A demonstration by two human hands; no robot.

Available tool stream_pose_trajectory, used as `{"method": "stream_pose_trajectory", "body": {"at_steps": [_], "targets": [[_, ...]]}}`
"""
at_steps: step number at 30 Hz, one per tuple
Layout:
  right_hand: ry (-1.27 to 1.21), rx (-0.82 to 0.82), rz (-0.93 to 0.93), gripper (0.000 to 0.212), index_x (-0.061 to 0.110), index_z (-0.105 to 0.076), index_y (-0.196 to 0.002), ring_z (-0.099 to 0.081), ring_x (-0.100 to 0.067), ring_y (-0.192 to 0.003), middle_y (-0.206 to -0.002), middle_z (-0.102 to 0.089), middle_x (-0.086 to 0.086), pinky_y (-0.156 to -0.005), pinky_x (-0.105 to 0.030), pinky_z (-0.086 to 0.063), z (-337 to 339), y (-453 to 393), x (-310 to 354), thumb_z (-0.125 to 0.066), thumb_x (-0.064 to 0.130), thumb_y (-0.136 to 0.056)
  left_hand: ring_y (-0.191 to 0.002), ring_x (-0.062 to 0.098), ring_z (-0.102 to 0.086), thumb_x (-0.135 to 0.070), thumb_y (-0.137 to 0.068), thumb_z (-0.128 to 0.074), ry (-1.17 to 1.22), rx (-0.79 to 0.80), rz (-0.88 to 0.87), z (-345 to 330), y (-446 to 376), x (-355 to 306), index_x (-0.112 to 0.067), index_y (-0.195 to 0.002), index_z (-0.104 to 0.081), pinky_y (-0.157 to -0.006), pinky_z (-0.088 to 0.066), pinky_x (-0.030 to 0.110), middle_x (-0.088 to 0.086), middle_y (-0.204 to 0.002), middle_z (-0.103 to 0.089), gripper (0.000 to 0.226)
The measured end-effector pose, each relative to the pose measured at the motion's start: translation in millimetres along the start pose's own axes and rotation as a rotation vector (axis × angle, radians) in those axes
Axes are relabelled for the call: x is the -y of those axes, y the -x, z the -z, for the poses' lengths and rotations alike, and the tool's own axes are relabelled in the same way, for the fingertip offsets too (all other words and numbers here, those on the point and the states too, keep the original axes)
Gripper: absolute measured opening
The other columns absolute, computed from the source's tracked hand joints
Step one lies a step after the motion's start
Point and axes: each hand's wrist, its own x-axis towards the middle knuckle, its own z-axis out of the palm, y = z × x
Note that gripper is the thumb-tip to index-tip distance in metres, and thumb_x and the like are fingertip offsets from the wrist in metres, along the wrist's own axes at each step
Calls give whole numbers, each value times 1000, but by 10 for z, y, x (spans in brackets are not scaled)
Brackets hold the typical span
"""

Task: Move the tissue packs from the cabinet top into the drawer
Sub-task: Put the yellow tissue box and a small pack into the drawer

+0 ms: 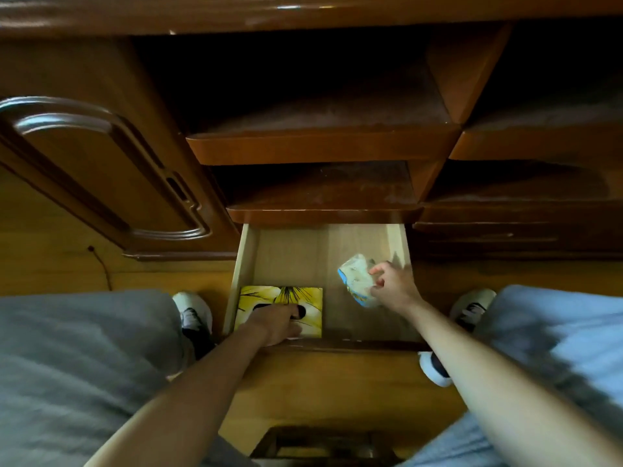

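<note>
The bottom drawer (247, 264) of the dark wooden cabinet stands pulled out, its pale wood floor bare in the middle. A yellow square tissue box (269, 298) lies in its near left corner, and my left hand (276, 326) rests on top of it, fingers at the dark slot. On the right side of the drawer, my right hand (392, 284) grips a soft white tissue pack with blue edges (355, 278), held just above the drawer floor.
Open shelves (320, 146) stack above the drawer, with a closed cabinet door (101, 170) to the left. My knees in grey trousers and white shoes (194, 315) flank the drawer. A dark stool (323, 446) sits below between my legs on the wooden floor.
</note>
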Motion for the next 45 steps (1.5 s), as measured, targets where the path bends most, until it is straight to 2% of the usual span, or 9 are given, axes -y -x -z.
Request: {"method": "stream_pose_trajectory", "body": {"at_steps": [8,12,15,20,25,29,32,36,45], "targets": [[84,-46,40,39,25,-63,-121,-62,-10,-92,-99,-66,8,-75,-29,-52,-234,-40,-123,-63,3,-89,-102,20,-64,-56,-93,-54,43,-13,54,-16,-53,234,-33,-112,-70,-78,-50,32,-3,-114,-69,34],[102,-146,131,41,28,-61,-122,-59,-7,-78,-86,-59,12,-61,-22,-42,-270,-182,126,-62,1,-91,-89,17,-63,-39,-95,-51,-75,-541,-11,-68,10,255,-26,-98,-70,-64,-51,30,-4,-96,-67,23],[148,-227,201,39,31,-57,-123,-59,-11,-79,-95,-61,9,-56,-20,-39,-390,-331,443,-63,4,-94,-99,23,-57,-34,-87,-57,-132,-813,-48,-88,-10,368,-20,-105,-71,-83,-48,37,0,-102,-65,27],[31,-82,355,53,40,-55,-121,-61,-5,-77,-102,-63,12,-59,-12,-44,-720,-570,772,-64,-2,-89,-140,34,-36,-27,-84,-59,28,-794,192,-145,-45,638,-8,-141,-47,-116,-30,50,17,-150,-42,61],[20,101,344,75,59,-44,-135,-70,-36,-99,-125,-65,4,-83,-54,-61,-903,-623,837,-67,4,-89,-117,28,-56,-26,-91,-52,305,-748,241,-112,-57,635,-14,-153,-23,-82,-56,42,7,-155,-34,69],[39,-36,166,58,48,-45,-140,-69,-31,-101,-138,-58,-1,-81,-45,-62,-875,-804,778,-70,25,-94,-105,25,-59,-24,-94,-47,373,-786,213,-48,-58,528,-23,-153,-19,-61,-55,40,-2,-148,-40,66],[77,154,12,49,40,-44,-147,-68,-25,-101,-139,-58,-2,-75,-33,-57,-1207,-1001,753,-61,38,-100,-103,24,-59,-20,-94,-47,368,-735,272,-152,-59,691,-24,-153,-20,-61,-56,42,-3,-146,-41,65],[151,258,-46,39,34,-51,-138,-58,-12,-65,-109,-65,3,-53,-26,-42,-1662,-1099,852,-59,42,-100,-104,25,-58,-18,-92,-50,379,-716,313,-244,-30,824,-21,-153,-22,-61,-56,44,-2,-144,-42,67],[306,432,-14,50,45,-51,-139,-65,-21,-100,-133,-62,7,-87,-35,-56,-1463,-1070,946,-57,62,-92,-100,22,-58,-20,-91,-49,387,-717,332,-184,-84,689,-24,-154,-20,-64,-57,42,-3,-144,-41,70]]}}
